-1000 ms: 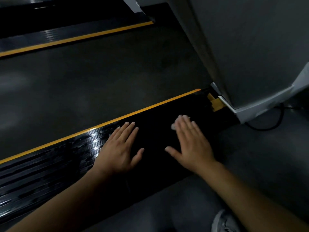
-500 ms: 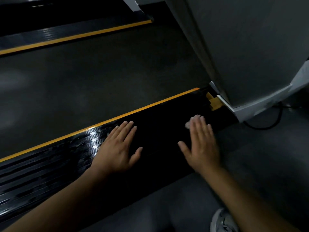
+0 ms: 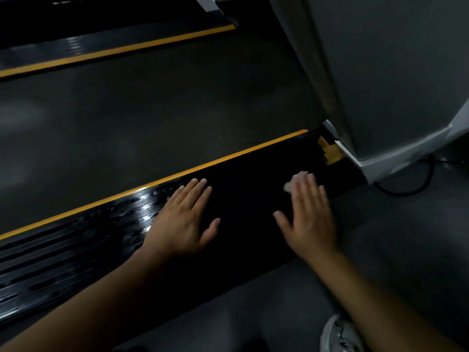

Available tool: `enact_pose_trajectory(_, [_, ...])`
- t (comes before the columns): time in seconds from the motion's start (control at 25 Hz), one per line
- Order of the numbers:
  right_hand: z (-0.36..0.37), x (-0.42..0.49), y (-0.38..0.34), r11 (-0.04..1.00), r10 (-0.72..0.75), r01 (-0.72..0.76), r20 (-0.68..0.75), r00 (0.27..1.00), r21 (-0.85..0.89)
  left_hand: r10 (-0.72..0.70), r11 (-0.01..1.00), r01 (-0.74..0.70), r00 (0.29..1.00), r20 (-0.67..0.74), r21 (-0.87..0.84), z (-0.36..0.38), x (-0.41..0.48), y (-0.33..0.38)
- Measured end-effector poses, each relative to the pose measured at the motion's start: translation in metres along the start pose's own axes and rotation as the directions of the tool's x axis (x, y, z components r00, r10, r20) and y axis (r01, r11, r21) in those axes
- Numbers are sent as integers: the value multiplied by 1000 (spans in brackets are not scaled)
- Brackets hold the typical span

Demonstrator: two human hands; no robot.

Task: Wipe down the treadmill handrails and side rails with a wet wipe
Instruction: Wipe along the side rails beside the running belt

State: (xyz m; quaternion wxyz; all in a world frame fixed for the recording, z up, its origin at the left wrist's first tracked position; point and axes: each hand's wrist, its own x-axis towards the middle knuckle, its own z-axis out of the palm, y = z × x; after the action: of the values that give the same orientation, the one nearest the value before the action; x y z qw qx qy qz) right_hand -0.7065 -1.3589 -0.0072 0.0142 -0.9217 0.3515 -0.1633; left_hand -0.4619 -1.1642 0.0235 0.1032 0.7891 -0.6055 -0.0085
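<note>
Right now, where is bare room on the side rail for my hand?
Bare: side rail between left hand and right hand, and its ribbed stretch left of the left hand. Crowded: past the wet wipe, by the yellow block.

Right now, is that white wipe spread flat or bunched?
Bunched, it seems: a small crumpled lump of wipe pokes out beyond the right hand, fingers straight; the rest is hidden.

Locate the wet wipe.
Head view, right of centre: the wet wipe sits under the right hand on the black side rail, near the grey upright's base.
</note>
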Motion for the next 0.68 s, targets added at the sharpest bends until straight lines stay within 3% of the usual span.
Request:
enact_pose_trajectory(0.12, [12, -18, -81, 963, -267, 264, 47, 962, 56, 2, 999, -2, 1000, -11, -36, 2, 1, -1])
enact_pose_trajectory(0.24, [9, -24, -112, 913, -407, 407, 95, 909, 17, -25, 996, 21, 998, -53, -81, 1, -3, -3])
enact_pose_trajectory(0.32, [4, -11, -83, 926, -372, 376, 101, 923, -23, -79, 990, 71, 995, -58, -122, -1, -4, -3])
enact_pose_trajectory(0.4, [-4, 4, -36, 981, -176, 182, 97, 980, -60, -120, 983, 113, 992, -38, -144, -3, -5, -4])
enact_pose_trajectory(0.52, [-21, 18, -6, 994, 67, -50, 187, 980, -97, -148, 985, 144, 988, -34, -100, -7, -26, -24])
enact_pose_trajectory(0.6, [-21, 17, -33, 994, 68, -51, 198, 978, -92, -183, 982, 181, 983, -20, -53, -12, -45, -42])
enact_pose_trajectory(0.68, [-16, 11, -77, 996, -74, 85, 228, 971, -38, -205, 978, 204, 979, -5, -28, -17, -56, -53])
